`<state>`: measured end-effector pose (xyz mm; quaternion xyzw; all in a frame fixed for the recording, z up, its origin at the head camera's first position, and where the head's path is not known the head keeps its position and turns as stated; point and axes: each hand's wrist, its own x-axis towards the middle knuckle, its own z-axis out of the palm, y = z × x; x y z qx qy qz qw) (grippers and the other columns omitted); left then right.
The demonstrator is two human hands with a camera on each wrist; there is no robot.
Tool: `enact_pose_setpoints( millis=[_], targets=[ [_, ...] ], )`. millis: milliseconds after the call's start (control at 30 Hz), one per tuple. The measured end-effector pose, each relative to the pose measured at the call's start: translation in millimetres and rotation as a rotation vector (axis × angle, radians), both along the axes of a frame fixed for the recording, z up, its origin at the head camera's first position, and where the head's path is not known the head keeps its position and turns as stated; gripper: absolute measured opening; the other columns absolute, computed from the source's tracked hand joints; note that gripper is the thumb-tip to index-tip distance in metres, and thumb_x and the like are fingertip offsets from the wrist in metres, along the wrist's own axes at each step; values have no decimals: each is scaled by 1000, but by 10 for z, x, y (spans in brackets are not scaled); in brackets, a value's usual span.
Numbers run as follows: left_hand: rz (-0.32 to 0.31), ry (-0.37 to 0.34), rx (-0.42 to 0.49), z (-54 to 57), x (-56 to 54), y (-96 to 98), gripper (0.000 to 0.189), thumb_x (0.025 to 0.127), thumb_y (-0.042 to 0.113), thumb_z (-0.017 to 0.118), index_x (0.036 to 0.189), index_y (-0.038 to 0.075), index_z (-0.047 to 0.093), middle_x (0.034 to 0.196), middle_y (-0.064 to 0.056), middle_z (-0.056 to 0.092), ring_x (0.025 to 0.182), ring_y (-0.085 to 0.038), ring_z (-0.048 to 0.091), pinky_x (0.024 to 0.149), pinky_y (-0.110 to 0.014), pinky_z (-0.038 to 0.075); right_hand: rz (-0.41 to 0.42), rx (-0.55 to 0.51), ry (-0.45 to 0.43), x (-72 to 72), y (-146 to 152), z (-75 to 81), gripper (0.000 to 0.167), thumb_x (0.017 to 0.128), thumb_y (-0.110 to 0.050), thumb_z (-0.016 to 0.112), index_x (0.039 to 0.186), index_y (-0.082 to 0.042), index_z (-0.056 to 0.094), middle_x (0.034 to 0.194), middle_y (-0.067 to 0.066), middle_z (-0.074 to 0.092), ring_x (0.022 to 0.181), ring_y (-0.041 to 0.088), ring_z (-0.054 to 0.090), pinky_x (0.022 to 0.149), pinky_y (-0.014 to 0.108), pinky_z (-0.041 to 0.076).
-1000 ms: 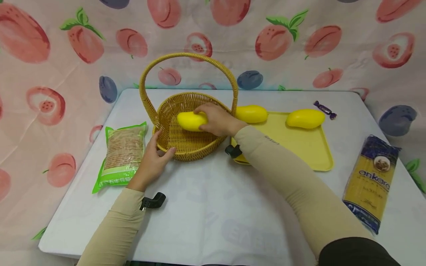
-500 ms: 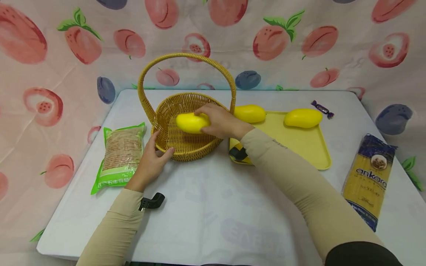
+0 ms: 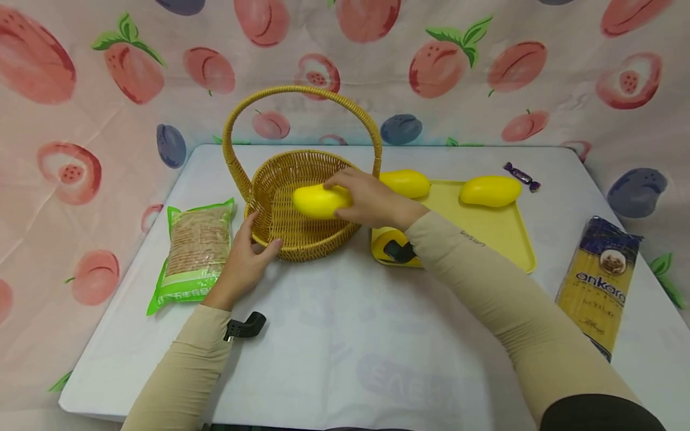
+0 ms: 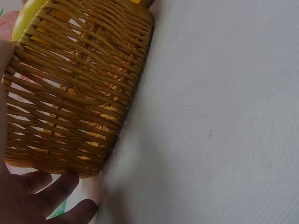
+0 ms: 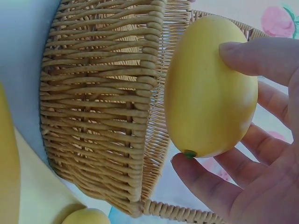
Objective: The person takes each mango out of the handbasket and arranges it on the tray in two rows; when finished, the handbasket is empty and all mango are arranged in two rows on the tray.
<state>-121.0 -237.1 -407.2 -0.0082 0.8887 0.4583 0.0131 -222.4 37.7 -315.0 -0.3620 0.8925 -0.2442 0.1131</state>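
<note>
My right hand [image 3: 372,197] pinches a yellow mango [image 3: 319,202] over the woven basket [image 3: 302,250], thumb on one side and fingers on the other. In the right wrist view the mango [image 5: 210,88] shows a green stem spot and stands beside the basket's rim, level with its upper part. My left hand [image 3: 245,263] rests against the basket's left front, thumb and fingers spread along the outside. The left wrist view has these fingertips [image 4: 70,182] right at the wicker wall [image 4: 79,93]. The basket's tall handle [image 3: 299,90] arches above.
Right of the basket lies a yellow tray [image 3: 463,233] with one mango [image 3: 490,191] at its back right, another [image 3: 405,183] at its back left and a yellow shape [image 3: 385,244] partly hidden by my wrist camera. A wrapped candy [image 3: 521,176], pasta pack [image 3: 598,281] and green-edged bag [image 3: 196,254] lie around.
My right hand has drawn the mango slightly right and up within the basket area, and more of the yellow shape on the tray's front left shows. My left hand has stayed put.
</note>
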Motion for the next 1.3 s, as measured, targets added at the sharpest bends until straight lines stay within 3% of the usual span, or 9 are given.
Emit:
enact_pose_setpoints(
  millis=[333,633,1300],
  targets=[
    [6,-10,2,9,-3,15,85,100,39,60,162,14,8,160,-25,17,134,-43,40,110,-57,30,1,8,16,73,222,14,52,94,-22,70,142,-9,53,145,9,46,132,27,43,110,42,34],
    [8,6,-12,-6,-9,5,85,99,41,60,162,13,9,160,-25,18,139,-43,33,111,-59,27,-4,-10,55,157,432,36,53,93,-27,72,139,-7,55,139,11,52,122,29,50,105,45,39],
    [-8,4,3,-39,-10,-16,88,98,49,59,162,17,7,161,-23,15,131,-44,44,108,-57,33,-50,-49,130,235,970,-49,50,90,-23,75,132,-2,59,132,14,59,123,32,51,106,51,38]
  ],
)
